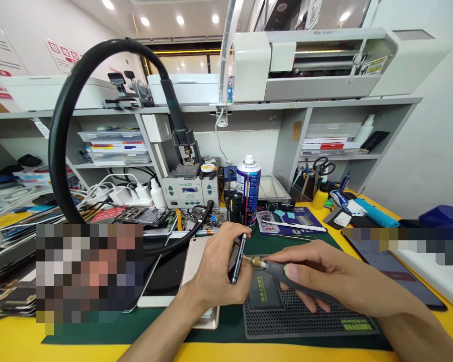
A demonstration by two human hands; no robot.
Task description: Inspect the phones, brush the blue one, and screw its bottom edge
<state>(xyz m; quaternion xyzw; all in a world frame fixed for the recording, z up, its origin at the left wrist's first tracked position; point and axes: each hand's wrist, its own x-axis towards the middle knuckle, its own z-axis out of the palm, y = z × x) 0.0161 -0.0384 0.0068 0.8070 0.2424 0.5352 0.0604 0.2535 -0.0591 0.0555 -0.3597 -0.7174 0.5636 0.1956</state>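
My left hand (pixel 219 266) grips a dark phone (pixel 238 259) on edge, its narrow side facing up, with fingers wrapped round it. In my right hand (pixel 317 276) is a grey-handled screwdriver (pixel 274 268) with a brass-coloured collar; its tip points left at the phone's side, and whether it touches cannot be made out. Both hands are above a black perforated mat (pixel 305 324), which lies on a green mat (pixel 113 329). Under and behind my left hand lie a pale gold tablet or phone (pixel 194 256) and a white-edged tablet (pixel 166 276).
A blue spray can (pixel 248 188) stands behind the hands, beside a hot-air station (pixel 191 191) with a thick black hose (pixel 55 141). Circuit boards (pixel 145 213) lie at the back left. A large dark phone or tablet (pixel 396 271) lies at the right.
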